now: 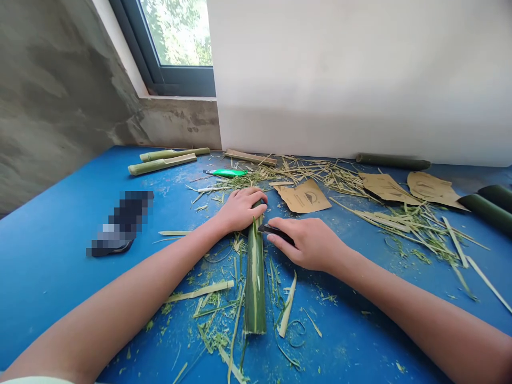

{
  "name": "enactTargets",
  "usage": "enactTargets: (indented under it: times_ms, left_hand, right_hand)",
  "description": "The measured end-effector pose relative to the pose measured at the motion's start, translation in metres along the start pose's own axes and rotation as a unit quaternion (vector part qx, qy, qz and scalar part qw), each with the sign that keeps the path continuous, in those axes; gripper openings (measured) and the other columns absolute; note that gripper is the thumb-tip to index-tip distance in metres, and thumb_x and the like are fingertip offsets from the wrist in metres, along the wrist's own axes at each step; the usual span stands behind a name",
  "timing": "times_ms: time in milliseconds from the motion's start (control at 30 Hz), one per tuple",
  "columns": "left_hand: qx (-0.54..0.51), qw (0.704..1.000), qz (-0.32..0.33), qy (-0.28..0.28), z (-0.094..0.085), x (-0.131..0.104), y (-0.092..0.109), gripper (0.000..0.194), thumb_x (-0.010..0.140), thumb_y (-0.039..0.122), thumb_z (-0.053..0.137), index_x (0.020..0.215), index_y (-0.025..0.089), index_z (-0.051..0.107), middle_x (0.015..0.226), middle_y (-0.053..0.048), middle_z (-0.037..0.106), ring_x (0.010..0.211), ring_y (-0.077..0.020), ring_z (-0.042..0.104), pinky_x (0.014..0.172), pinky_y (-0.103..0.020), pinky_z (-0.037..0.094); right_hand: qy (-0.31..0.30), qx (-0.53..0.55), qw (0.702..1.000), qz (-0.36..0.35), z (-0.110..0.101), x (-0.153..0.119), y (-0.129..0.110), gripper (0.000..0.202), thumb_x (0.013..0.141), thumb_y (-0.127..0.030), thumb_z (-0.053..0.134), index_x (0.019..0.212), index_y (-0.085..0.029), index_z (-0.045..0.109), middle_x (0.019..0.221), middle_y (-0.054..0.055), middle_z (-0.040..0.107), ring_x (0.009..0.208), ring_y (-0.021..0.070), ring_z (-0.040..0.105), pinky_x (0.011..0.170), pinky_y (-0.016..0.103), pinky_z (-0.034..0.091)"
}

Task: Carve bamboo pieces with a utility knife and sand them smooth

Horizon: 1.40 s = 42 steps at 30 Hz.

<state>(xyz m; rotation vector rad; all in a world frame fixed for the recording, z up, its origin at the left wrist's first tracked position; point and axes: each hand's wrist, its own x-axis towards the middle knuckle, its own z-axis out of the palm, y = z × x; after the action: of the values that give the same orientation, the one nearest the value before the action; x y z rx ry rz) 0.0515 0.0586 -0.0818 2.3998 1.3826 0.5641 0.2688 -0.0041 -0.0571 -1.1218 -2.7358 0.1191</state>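
Note:
A green bamboo piece (255,288) lies lengthwise on the blue table, its near end toward me, with pale stripes where the skin is gone. My left hand (242,209) is wrapped over its far end. My right hand (310,242), just right of the bamboo, grips a black-handled knife (282,234). The knife's tip touches or nearly touches the bamboo near my left thumb; the blade is too small to make out. Curled shavings and pale strips (288,306) lie on both sides of the bamboo.
Along the back are split bamboo pieces (162,164), a green cutter (229,173), a heap of shavings (320,173) and a dark bamboo tube (393,161). Torn brown paper (306,198) lies behind my right hand. More tubes (486,210) rest at right; a pixelated dark object (128,218) is at left.

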Motion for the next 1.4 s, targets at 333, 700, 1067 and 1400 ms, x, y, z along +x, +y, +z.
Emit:
enactTargets:
  times_ms: [333,700,1067,1400]
  left_hand:
    - [0.004,1.0,-0.027,0.013,0.002,0.001,0.002,0.029,0.095,0.034,0.043,0.113,0.031,0.066,0.142,0.002,0.061,0.139,-0.0239,0.048,0.122,-0.048,0.026]
    - [-0.004,1.0,-0.023,-0.002,0.001,0.0,0.002,0.029,0.097,0.034,0.04,0.115,0.029,0.063,0.146,0.0,0.057,0.142,-0.0239,0.045,0.126,-0.058,0.018]
    - [-0.003,1.0,-0.025,-0.004,0.0,0.0,-0.001,0.031,0.097,0.034,0.04,0.115,0.029,0.064,0.149,-0.001,0.055,0.144,-0.0246,0.044,0.127,-0.058,0.016]
    - [-0.007,1.0,-0.021,0.006,0.0,0.0,0.0,0.03,0.097,0.034,0.041,0.114,0.029,0.064,0.143,-0.001,0.058,0.139,-0.0225,0.048,0.127,-0.05,0.022]
  right_hand:
    - [-0.044,0.026,0.998,-0.037,0.0,0.002,-0.007,0.034,0.108,-0.046,0.038,0.114,-0.024,0.063,0.089,0.003,0.074,0.076,0.0194,0.067,0.061,0.032,0.027]
    - [-0.095,0.032,0.984,-0.15,-0.009,-0.013,-0.014,0.034,0.108,-0.047,0.037,0.108,-0.024,0.063,0.081,0.001,0.069,0.064,0.0154,0.056,0.058,0.033,0.02]
    - [-0.107,0.017,0.97,-0.22,-0.01,-0.025,-0.03,0.032,0.107,-0.046,0.037,0.098,-0.024,0.058,0.078,-0.001,0.064,0.059,0.0147,0.051,0.054,0.035,0.017]
    - [0.011,0.015,0.953,-0.303,-0.007,-0.032,-0.039,0.029,0.104,-0.043,0.041,0.107,-0.022,0.06,0.072,-0.002,0.059,0.057,0.0151,0.049,0.053,0.035,0.019]
